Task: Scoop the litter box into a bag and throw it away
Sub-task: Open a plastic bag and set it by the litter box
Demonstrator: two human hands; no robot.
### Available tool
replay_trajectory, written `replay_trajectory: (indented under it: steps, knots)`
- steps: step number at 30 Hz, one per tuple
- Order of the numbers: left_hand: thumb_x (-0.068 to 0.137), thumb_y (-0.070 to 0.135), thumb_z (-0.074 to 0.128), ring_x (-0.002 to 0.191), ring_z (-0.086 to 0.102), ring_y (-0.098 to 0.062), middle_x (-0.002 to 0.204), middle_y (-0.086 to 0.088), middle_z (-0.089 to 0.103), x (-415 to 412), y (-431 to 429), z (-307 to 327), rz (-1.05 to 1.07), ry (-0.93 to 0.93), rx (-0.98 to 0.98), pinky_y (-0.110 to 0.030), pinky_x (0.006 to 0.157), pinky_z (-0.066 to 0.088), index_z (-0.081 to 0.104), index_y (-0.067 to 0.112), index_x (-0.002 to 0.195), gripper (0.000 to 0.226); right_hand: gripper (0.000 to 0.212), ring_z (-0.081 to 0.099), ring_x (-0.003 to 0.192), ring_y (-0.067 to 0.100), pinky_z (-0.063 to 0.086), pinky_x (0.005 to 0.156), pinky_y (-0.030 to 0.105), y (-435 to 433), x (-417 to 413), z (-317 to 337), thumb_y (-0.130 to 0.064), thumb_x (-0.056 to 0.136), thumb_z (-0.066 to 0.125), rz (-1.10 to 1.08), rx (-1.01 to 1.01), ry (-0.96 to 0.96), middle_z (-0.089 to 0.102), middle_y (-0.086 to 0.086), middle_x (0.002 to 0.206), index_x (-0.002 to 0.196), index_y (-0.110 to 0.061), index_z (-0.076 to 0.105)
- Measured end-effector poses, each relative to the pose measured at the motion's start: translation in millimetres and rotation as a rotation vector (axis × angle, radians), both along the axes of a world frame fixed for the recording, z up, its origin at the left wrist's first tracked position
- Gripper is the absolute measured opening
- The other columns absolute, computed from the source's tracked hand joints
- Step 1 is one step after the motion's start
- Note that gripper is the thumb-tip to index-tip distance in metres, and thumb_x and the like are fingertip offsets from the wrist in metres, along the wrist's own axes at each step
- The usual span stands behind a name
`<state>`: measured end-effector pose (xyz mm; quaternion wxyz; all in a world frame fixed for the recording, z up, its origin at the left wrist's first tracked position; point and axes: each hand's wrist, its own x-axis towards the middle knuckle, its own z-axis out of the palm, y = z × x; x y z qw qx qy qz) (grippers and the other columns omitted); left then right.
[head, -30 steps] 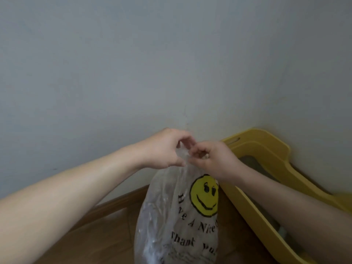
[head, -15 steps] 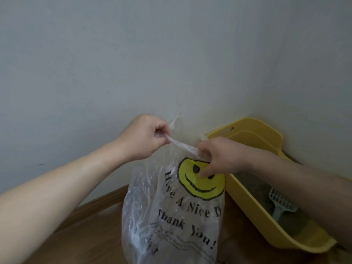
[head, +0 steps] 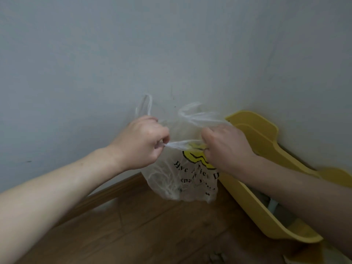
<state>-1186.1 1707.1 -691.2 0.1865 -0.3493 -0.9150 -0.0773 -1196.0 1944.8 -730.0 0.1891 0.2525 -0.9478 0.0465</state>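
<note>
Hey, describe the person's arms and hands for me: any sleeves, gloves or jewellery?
The left hand and right hand wear no gloves, and no rings show on the parts in view. The left forearm and right forearm carry no sleeve, watch or bracelet up to the frame's edge.

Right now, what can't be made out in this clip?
Contents of the plastic bag: head view, obscured by crumpled, cloudy film.
Inside of the litter box: head view, mostly covered by the right forearm.
Bag print: head view, partly behind the right hand.
Knot state: head view, twisted ends buried in the left hand and right hand.
</note>
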Motion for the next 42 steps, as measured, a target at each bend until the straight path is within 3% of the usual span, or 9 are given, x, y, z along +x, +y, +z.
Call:
replay_trajectory:
  steps: [4, 9, 14, 16, 20, 27, 34, 39, 42]
  knots:
    - [0.069, 0.000, 0.068, 0.053, 0.051, -0.019, 0.057, 0.006, 0.057, 15, 4, -22, 0.006, -0.113, -0.063, -0.029, 0.063, 0.047, 0.060, 0.018, 0.067, 0.020, 0.021, 0.040, 0.051, 0.019, 0.023, 0.040, 0.024, 0, 16, -23, -0.012, 0.075, 0.062, -0.017, 0.070, -0.099, 0.047, -0.003, 0.058, 0.069, -0.018, 0.043]
    - [0.068, 0.004, 0.064, 0.057, 0.061, -0.023, 0.063, 0.004, 0.064, 30, 6, -45, 0.083, -0.216, -0.084, -0.026, 0.053, 0.041, 0.060, 0.022, 0.069, 0.019, 0.017, 0.047, 0.070, 0.018, 0.043, 0.055, 0.032, -1, 36, -29, -0.032, 0.086, 0.058, -0.034, 0.106, -0.308, 0.048, -0.006, 0.077, 0.084, -0.022, 0.045]
    - [0.080, 0.010, 0.057, 0.075, 0.066, -0.026, 0.078, 0.000, 0.069, 38, 11, -54, 0.209, -0.304, -0.090, -0.032, 0.060, 0.047, 0.064, 0.022, 0.082, 0.014, 0.062, 0.057, 0.105, 0.020, 0.055, 0.083, 0.037, 0, 45, -34, -0.050, 0.083, 0.064, -0.038, 0.037, -0.599, 0.054, 0.001, 0.126, 0.133, -0.017, 0.048]
    - [0.079, 0.010, 0.057, 0.076, 0.066, -0.029, 0.079, -0.003, 0.070, 35, 8, -55, 0.231, -0.287, -0.066, -0.033, 0.062, 0.047, 0.066, 0.020, 0.084, 0.015, 0.057, 0.061, 0.096, 0.019, 0.056, 0.078, 0.037, 1, 44, -30, -0.047, 0.082, 0.067, -0.010, 0.075, -0.670, 0.061, 0.002, 0.116, 0.128, -0.017, 0.052]
    - [0.076, 0.005, 0.059, 0.068, 0.063, -0.030, 0.071, -0.004, 0.068, 23, 5, -45, 0.241, -0.205, 0.061, -0.034, 0.059, 0.051, 0.066, 0.016, 0.079, 0.013, 0.017, 0.052, 0.064, 0.017, 0.044, 0.056, 0.036, 3, 34, -22, -0.034, 0.087, 0.064, 0.074, 0.123, -0.642, 0.056, 0.000, 0.073, 0.085, -0.020, 0.054]
    - [0.069, 0.005, 0.054, 0.058, 0.058, -0.025, 0.065, -0.001, 0.061, 22, 0, -47, 0.218, -0.040, 0.197, -0.032, 0.049, 0.048, 0.062, 0.013, 0.074, 0.012, 0.026, 0.027, 0.043, 0.017, 0.015, 0.040, 0.029, -7, 23, -27, -0.001, 0.083, 0.055, 0.070, 0.189, -0.257, 0.031, -0.003, 0.058, 0.076, -0.018, 0.036]
    - [0.076, -0.006, 0.060, 0.060, 0.048, -0.011, 0.068, 0.010, 0.051, 34, -2, -77, 0.215, -0.194, 0.201, -0.024, 0.056, 0.042, 0.062, 0.013, 0.079, 0.019, 0.019, 0.037, 0.056, 0.014, 0.025, 0.045, 0.028, -10, 27, -47, 0.000, 0.086, 0.051, -0.065, 0.080, -0.421, 0.046, 0.000, 0.081, 0.090, -0.017, 0.042]
    - [0.082, 0.007, 0.061, 0.063, 0.051, 0.001, 0.070, 0.017, 0.050, 45, 0, -98, 0.266, -0.493, 0.194, -0.016, 0.057, 0.038, 0.062, 0.025, 0.098, 0.024, 0.047, 0.053, 0.106, 0.025, 0.052, 0.083, 0.038, -10, 29, -71, -0.002, 0.083, 0.056, -0.124, -0.021, -0.564, 0.048, 0.007, 0.125, 0.128, -0.012, 0.046]
    - [0.079, 0.008, 0.065, 0.059, 0.053, -0.005, 0.065, 0.010, 0.053, 48, -1, -106, 0.284, -0.684, 0.219, -0.023, 0.055, 0.041, 0.059, 0.032, 0.099, 0.032, 0.041, 0.054, 0.107, 0.026, 0.052, 0.087, 0.041, -8, 32, -79, -0.002, 0.086, 0.053, -0.104, -0.014, -0.605, 0.052, 0.009, 0.124, 0.126, -0.009, 0.049]
